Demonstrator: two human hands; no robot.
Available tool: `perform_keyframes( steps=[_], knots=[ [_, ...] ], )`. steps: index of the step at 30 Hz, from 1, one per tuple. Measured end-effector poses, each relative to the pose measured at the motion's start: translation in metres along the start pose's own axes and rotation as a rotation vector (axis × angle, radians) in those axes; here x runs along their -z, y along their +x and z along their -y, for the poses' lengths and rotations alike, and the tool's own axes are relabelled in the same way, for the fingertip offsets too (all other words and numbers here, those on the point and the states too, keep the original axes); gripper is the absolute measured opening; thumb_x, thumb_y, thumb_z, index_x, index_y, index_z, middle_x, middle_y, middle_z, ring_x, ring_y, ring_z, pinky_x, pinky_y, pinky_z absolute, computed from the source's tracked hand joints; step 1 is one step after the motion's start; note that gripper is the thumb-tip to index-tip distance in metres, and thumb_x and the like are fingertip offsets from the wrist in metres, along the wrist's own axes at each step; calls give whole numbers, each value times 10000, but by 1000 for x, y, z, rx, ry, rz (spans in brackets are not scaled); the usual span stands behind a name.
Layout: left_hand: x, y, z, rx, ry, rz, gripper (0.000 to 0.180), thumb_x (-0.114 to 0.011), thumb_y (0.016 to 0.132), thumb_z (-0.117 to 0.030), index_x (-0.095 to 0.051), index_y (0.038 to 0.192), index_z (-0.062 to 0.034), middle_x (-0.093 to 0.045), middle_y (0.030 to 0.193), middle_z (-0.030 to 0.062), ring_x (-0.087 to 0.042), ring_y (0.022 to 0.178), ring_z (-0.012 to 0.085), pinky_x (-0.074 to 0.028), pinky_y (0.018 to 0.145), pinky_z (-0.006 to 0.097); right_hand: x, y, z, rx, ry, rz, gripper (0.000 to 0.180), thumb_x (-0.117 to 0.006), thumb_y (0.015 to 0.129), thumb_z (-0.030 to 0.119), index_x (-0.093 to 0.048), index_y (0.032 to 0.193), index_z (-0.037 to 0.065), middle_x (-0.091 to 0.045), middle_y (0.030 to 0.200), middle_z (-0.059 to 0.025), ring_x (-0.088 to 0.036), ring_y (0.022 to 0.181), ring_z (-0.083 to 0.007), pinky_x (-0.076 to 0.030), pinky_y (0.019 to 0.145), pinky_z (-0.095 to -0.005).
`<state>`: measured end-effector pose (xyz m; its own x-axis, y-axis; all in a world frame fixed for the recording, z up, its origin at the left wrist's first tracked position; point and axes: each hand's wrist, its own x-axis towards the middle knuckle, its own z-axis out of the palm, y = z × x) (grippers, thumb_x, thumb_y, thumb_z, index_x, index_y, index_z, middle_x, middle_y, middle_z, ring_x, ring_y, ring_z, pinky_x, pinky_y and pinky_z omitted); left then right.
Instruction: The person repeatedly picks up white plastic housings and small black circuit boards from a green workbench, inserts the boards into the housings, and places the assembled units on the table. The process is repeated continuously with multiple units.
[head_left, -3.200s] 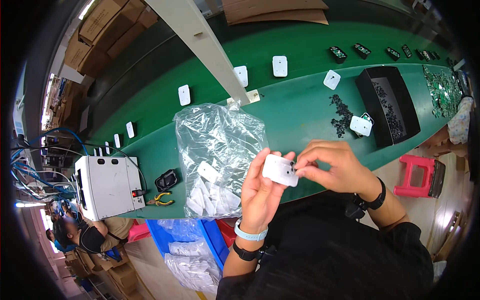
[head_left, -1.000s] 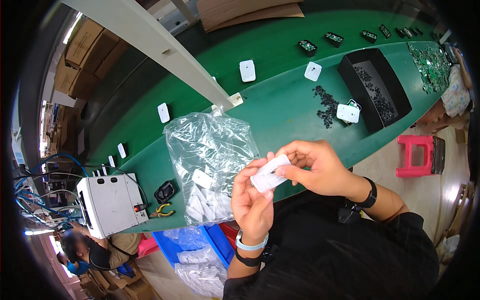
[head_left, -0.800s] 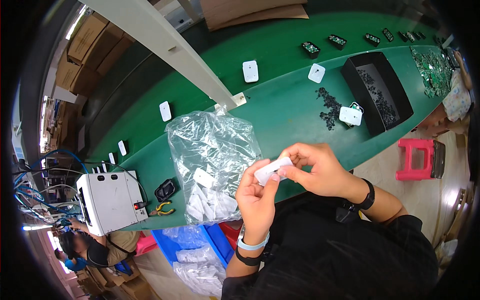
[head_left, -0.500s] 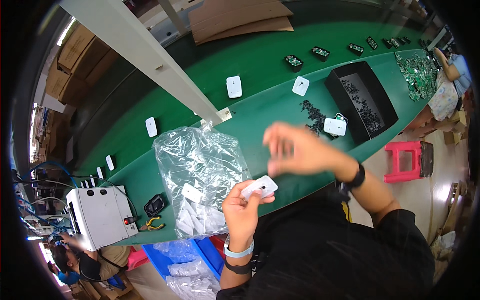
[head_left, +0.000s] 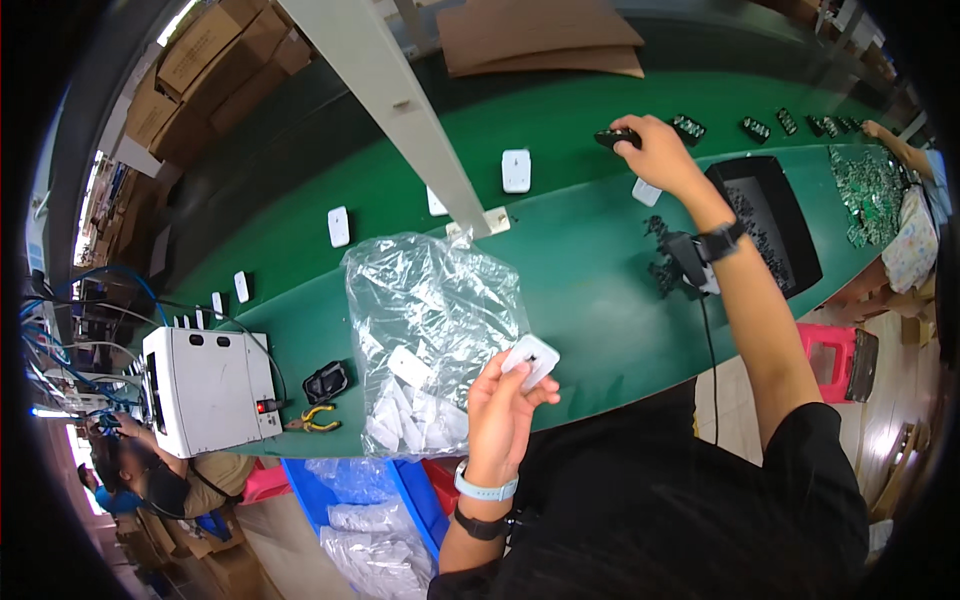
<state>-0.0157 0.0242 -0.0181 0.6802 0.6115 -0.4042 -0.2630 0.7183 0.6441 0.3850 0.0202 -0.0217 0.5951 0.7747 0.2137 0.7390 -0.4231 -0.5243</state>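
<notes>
Two hands well apart over the green conveyor belt (head_left: pixel 560 250).
Left hand (head_left: pixel 500 415) pinches a white plug housing (head_left: pixel 530 359) beside the clear parts bag (head_left: pixel 430 340), long axis tilted up-right; right hand (head_left: pixel 660 150) closes on a small black part (head_left: pixel 615 138) at the belt's far side, bare belt between.

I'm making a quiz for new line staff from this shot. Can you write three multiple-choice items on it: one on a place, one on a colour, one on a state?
1. Where is the clear plastic bag?
A. in the black tray
B. on the belt ahead of the left hand
C. on the stool

2. What colour is the belt?
A. green
B. grey
C. blue

3. What is the right hand doing?
A. resting on the white machine
B. gripping the bag
C. reaching far out to a small black part

Answers:
1 B, the bag lies just beyond the left hand.
2 A, the surface is green.
3 C, its fingers close on the small black part.
</notes>
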Motion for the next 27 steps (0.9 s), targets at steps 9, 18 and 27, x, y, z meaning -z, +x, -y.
perform_keyframes(
  steps=[9,18,27],
  knots=[
    [5,21,13,83,-238,153,399,-416,1092,-270,-567,1279,49,-676,1200,223,-697,994,347,-558,878,478,65,-162,107,-72,1021,396,428,-769,814,-33,-527,1158,46,-609,1038,1,-593,953,-78,-493,880,-285],
    [-12,17,13,37,-274,219,401,-511,1061,-161,-521,1387,74,-579,1402,206,-555,1328,361,-405,1178,484,46,-188,129,-104,997,484,438,-783,860,11,-592,1254,-2,-702,1000,-60,-645,898,-109,-522,804,-288],
    [-5,12,22,23,-257,237,408,-563,1024,-77,-519,1411,47,-598,1380,153,-573,1292,239,-426,1147,417,39,-183,149,-107,723,328,289,-809,845,87,-695,1078,-41,-751,880,-90,-692,724,-112,-559,668,-263]
  ],
)
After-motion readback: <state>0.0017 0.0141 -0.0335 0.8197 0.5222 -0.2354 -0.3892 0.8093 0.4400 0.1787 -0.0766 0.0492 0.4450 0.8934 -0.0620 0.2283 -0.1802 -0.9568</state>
